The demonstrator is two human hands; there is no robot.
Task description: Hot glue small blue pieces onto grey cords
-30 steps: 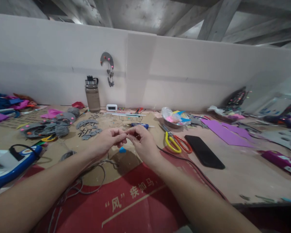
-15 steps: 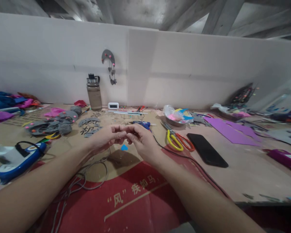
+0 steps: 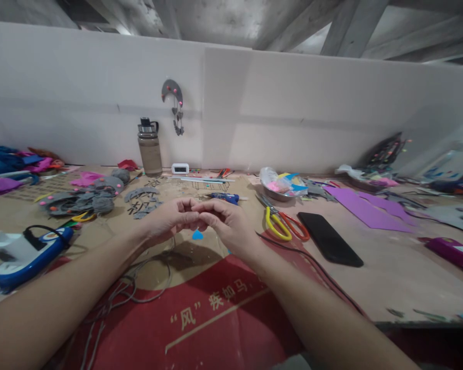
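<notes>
My left hand point(image 3: 172, 220) and my right hand point(image 3: 226, 222) meet over the middle of the table, fingertips pinched together. Whatever lies between the fingers is too small or hidden to make out. Just below them a small blue heart-shaped piece point(image 3: 197, 235) rests on the cardboard. Grey cord point(image 3: 150, 297) lies in loose loops under my left forearm. Beyond my hands is a blue glue gun point(image 3: 226, 197). Scissors with one yellow and one red handle point(image 3: 280, 226) lie to the right of my right hand. Grey felt cutouts point(image 3: 143, 201) sit past my left hand.
A black phone point(image 3: 329, 239) and purple sheet point(image 3: 366, 208) lie at right, near a metal bowl point(image 3: 281, 192) of scraps. A blue power strip point(image 3: 34, 262) is at left. At the back stand a water bottle point(image 3: 149, 149) and small clock point(image 3: 180, 168). A grey moon ornament point(image 3: 172, 92) hangs on the wall.
My right hand has shifted slightly left and its fingers overlap the left fingertips more closely. The table items look unmoved.
</notes>
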